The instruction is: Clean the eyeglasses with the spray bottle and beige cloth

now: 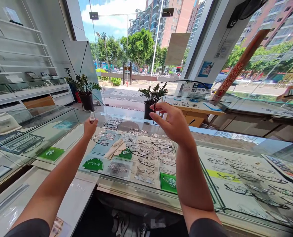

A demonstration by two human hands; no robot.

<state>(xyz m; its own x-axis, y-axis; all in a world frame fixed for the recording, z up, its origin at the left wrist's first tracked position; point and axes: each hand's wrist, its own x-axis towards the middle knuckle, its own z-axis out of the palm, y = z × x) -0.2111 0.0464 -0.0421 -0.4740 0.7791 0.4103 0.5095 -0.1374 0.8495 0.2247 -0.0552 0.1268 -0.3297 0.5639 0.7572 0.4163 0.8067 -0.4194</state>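
Head view, landmark: the beige cloth, lying crumpled on the glass counter.
Left hand: to the left of the cloth and farther out, fingers curled closed around a small clear bottle, whose top pokes up above the fist.
Right hand: raised to the right of the cloth, thumb and forefinger pinching dark-framed glasses, seen nearly edge-on.
Green cards: one right of the cloth and nearer, another well to its left, both with a white round emblem; the half-round card, nearer and left, has white lettering too small to read surely.
Display eyeglasses: in rows beside and beyond the cloth.
Room: past the cloth, two potted plants stand before a large window, with trees and buildings outside.
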